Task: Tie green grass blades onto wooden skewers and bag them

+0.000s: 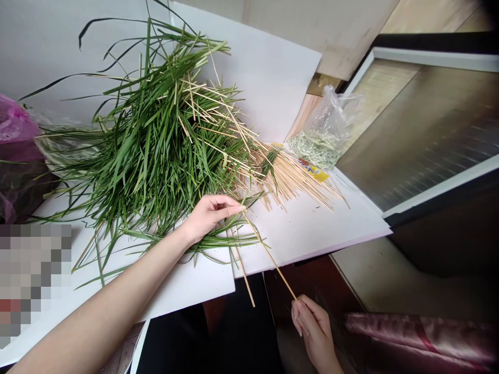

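A thin bamboo skewer point(275, 265) slants between my two hands. My left hand point(212, 215) is closed, thumb and fingers pinching at the skewer's upper end. Green chive blades lie around those fingertips; whether some are pinched too, I cannot tell. Low on the right, my right hand point(314, 330) is closed around the skewer's lower end, beyond the table edge. Just behind my left hand rises a big heap of long green chives point(156, 145), with several loose skewers across its top. A second skewer point(245, 280) juts out over the near edge.
Many bamboo skewers point(292, 176) lie spread on the white board point(304, 228) right of the heap. A clear plastic bag point(322, 137) with pale green pieces stands behind them. At far left sits a pink plastic bag point(17, 122). A framed glass panel point(429, 124) borders the right side.
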`<state>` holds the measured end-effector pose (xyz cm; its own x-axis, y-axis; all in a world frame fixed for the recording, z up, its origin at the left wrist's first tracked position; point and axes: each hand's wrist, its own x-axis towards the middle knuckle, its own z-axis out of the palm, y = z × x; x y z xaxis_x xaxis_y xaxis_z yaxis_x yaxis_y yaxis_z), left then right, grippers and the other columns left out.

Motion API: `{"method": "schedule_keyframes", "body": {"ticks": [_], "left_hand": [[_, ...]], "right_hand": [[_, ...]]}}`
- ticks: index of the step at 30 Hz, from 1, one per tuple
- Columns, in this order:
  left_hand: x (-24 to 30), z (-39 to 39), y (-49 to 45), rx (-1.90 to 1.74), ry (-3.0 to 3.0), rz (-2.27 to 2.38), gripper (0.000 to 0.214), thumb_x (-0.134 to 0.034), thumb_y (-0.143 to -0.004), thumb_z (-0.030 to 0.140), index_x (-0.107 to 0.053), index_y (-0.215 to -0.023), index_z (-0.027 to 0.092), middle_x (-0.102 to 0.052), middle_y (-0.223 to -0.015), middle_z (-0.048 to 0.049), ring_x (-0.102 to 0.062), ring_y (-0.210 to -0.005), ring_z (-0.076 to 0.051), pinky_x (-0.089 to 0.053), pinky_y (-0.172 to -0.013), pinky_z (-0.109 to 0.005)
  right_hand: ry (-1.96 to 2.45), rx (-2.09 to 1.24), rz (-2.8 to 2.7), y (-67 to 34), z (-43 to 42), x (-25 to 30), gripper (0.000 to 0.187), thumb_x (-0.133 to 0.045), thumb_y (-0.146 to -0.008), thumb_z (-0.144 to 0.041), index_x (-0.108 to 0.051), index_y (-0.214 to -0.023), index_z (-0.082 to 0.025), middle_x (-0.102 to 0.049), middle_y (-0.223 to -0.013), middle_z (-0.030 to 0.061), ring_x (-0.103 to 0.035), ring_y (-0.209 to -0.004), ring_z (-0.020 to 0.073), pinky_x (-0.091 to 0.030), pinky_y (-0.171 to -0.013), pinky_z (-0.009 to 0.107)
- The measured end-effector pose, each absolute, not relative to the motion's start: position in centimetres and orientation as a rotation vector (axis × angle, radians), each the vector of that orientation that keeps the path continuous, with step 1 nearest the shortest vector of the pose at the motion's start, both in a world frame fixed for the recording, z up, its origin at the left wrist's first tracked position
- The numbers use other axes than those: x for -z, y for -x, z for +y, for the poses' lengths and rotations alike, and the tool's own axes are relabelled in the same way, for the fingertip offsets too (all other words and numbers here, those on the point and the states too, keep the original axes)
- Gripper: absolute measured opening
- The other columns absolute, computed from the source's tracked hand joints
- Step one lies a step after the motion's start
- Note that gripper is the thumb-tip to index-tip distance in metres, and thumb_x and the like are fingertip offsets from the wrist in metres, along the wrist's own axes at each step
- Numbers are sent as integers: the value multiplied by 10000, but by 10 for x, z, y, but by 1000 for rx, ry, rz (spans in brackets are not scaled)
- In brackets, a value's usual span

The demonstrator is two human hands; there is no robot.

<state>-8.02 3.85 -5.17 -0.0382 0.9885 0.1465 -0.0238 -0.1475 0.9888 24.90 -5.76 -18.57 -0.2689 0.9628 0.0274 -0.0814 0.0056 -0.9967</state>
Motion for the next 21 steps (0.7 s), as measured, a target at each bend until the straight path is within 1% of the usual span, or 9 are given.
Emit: {"method": "schedule_keyframes", "body": {"ticks": [4, 11, 21], "left_hand": [[48, 37, 77, -1398, -1298, 1152, 247, -819, -751, 407, -797, -821, 171, -755, -827, -41, -631, -757, -149, -479, -767, -273], [45, 37, 74, -1470, -1216, 1138, 279, -862, -690, 401, -745, -740, 152, -708, -731, -15, -588, -663, -118, -470, -697, -254], [48, 37, 77, -1457, -1288, 1159, 244, -851, -711, 377, -768, -767, 155, -724, -764, -29, -602, -709, -135, -467, -718, -262]], "right_hand": [[1028, -1430, -1370, -247, -58, 182, 447, -554, -1038, -441, -567, -666, -194, -403, -563, -48, -293, -464, 117, -189, -481, 297], [1009, -1428, -1395, -250, -57, 186, 437, -537, -1052, -411, -563, -673, -195, -402, -566, -50, -302, -471, 117, -198, -482, 292], [1014, -1413, -1434, -252, -55, 190, 444, -519, -1055, -425, -551, -674, -199, -406, -561, -48, -310, -451, 117, -211, -469, 283]]}}
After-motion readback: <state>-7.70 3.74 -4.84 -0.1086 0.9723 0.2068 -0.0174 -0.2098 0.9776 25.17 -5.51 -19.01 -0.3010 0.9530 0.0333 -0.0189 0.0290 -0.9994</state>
